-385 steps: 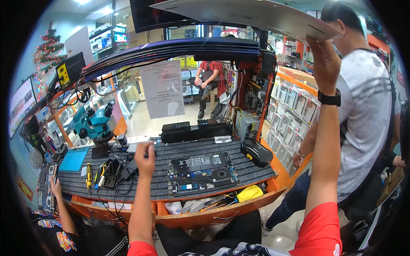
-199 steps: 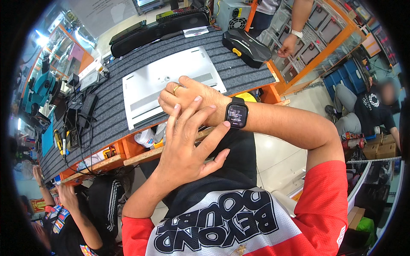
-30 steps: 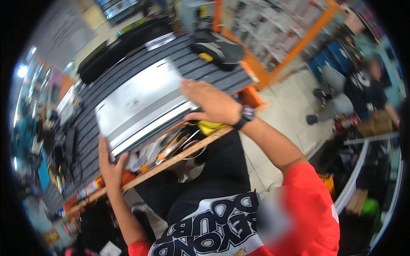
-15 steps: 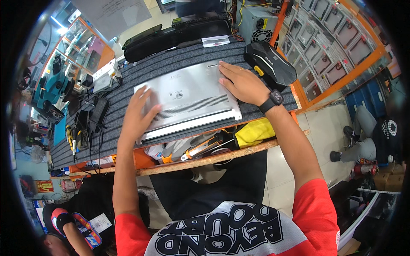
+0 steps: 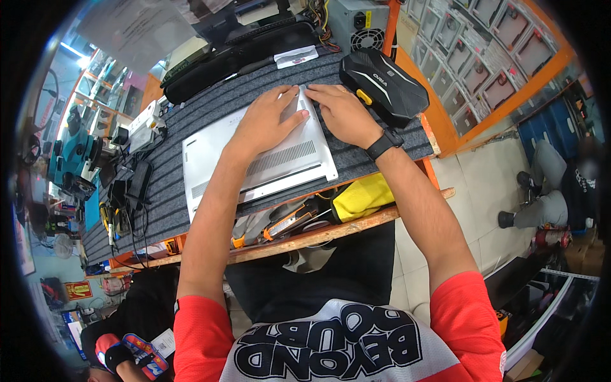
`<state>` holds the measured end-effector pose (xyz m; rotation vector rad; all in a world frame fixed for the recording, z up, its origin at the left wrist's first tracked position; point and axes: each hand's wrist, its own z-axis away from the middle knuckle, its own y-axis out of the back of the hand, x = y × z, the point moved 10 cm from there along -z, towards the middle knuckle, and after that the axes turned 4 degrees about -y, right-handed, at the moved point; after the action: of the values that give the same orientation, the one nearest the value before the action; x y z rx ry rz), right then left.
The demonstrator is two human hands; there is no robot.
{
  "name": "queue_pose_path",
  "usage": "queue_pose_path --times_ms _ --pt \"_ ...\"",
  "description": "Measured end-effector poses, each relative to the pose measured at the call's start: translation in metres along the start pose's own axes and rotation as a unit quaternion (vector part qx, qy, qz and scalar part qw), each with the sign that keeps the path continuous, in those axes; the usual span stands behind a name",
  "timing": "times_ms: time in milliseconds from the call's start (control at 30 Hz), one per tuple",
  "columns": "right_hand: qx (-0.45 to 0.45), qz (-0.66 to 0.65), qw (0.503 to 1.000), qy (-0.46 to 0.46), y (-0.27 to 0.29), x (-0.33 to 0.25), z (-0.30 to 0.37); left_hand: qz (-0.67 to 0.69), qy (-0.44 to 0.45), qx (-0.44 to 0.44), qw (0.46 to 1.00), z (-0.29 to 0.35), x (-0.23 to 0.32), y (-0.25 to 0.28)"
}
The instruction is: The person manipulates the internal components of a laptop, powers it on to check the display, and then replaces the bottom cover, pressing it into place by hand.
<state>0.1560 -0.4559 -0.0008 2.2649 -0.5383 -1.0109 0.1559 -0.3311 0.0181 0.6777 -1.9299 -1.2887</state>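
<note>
A silver laptop (image 5: 212, 140) lies upside down on a dark grey ribbed mat, its vented bottom cover facing up and its hinge edge toward me. My left hand (image 5: 268, 121) rests palm down across the cover, fingers stretched to the far right corner and thumb apart. Beside it, my right hand (image 5: 345, 116) has its fingers extended at that same corner, the fingertips against the edge. A dark watch is on my right wrist. Neither hand has anything gripped. The laptop's far edge is partly covered by my hands.
A black hard case (image 5: 385, 86) stands right of the laptop. An open drawer under the bench edge holds a yellow cloth (image 5: 363, 198) and a utility knife (image 5: 289, 219). Cables and screwdrivers (image 5: 109, 223) lie left; a teal microscope (image 5: 69, 149) is behind them. Other people sit at both sides.
My left hand has moved from the laptop's left side across to its far right corner. My right hand stays by that corner. The whole view has shifted a little.
</note>
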Motion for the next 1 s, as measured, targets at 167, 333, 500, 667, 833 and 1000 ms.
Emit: queue_pose_path --times_ms 167,333,500,667,833,1000 --pt "-0.024 0.063 0.998 -0.003 0.0 -0.011 0.001 -0.018 0.0 -0.021 1.0 -0.005 0.001 -0.001" --pt "-0.021 0.048 0.999 -0.006 0.001 -0.009 0.0 -0.013 0.023 -0.028 0.999 0.0 -0.001 -0.009" --pt "-0.018 0.032 0.999 0.007 0.006 -0.014 0.002 -0.048 0.092 -0.039 0.994 0.029 -0.02 -0.008" --pt "-0.025 0.057 0.998 0.021 0.006 -0.019 0.002 -0.074 0.207 -0.023 0.975 0.105 -0.104 0.038" --pt "-0.054 0.056 0.997 0.0 -0.006 -0.028 -0.002 -0.092 0.179 0.051 0.978 0.157 -0.127 0.074" --pt "-0.061 0.092 0.994 0.005 0.001 -0.032 -0.001 -0.024 0.073 0.077 0.994 0.095 -0.077 0.051"
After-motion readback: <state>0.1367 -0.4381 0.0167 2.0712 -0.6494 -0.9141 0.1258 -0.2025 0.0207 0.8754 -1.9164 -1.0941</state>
